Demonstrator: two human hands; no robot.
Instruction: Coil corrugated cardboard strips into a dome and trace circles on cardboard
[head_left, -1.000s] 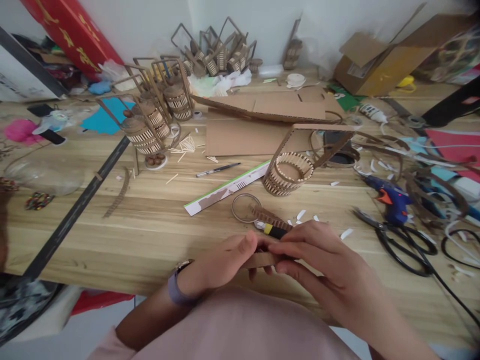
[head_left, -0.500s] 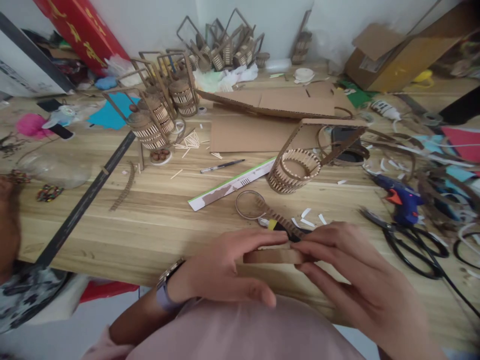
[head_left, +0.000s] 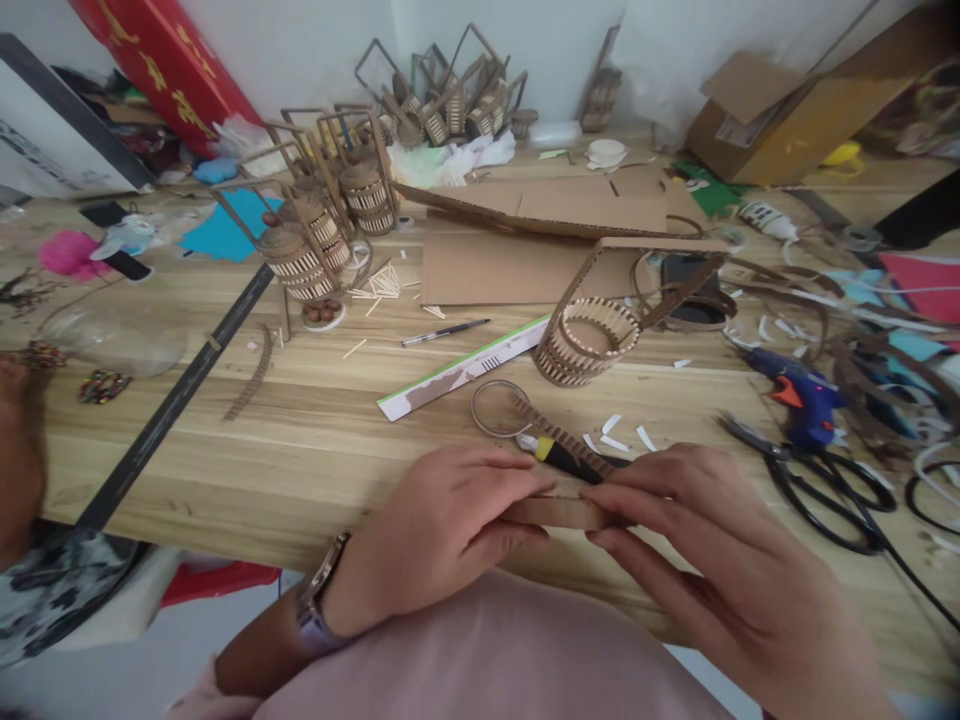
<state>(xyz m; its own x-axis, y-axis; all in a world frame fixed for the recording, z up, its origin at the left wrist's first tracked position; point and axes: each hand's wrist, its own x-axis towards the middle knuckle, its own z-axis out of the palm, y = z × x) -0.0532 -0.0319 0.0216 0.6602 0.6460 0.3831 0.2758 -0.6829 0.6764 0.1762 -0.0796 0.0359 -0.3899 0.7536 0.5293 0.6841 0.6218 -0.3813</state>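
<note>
Both hands hold a brown cardboard strip (head_left: 559, 512) low over the table's front edge. My left hand (head_left: 450, 540) closes on its left end, thumb below and fingers above. My right hand (head_left: 720, 560) pinches the right end between thumb and fingertips. The fingers hide both ends of the strip. Just beyond them lie a black-and-yellow tool (head_left: 562, 456), perhaps a cutter, a ridged cardboard strip (head_left: 559, 432) and a thin ring (head_left: 474, 410). A small basket of light sticks (head_left: 574, 362) with a tall cardboard handle stands farther back.
Black scissors (head_left: 817, 495) and a blue glue gun (head_left: 810, 400) lie to the right. Cardboard sheets (head_left: 487, 270), a pen (head_left: 446, 333) and a printed strip (head_left: 457, 372) spread across the middle. Finished baskets (head_left: 300, 265) stand back left. Another person's arm (head_left: 19, 460) is at the left edge.
My left hand has closed: its thumb, spread away before, now presses under the strip's left end, and its fingers have curled in. My right hand has barely moved.
</note>
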